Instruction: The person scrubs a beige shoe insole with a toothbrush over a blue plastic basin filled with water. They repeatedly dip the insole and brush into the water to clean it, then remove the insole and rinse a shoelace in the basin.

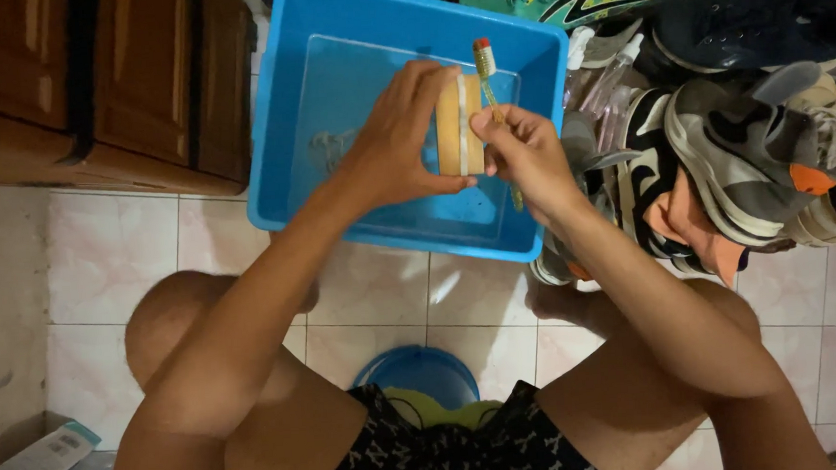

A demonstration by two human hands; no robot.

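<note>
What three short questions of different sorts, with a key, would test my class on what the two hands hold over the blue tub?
1. True or false: the left hand holds a shoe over the blue tub.
2. Which tool is in the right hand? A sponge; B toothbrush; C cloth.
3. Fill in: the pile of shoes lies on the person's ___ side.

Key: 1 true. 2 B. 3 right.
</note>
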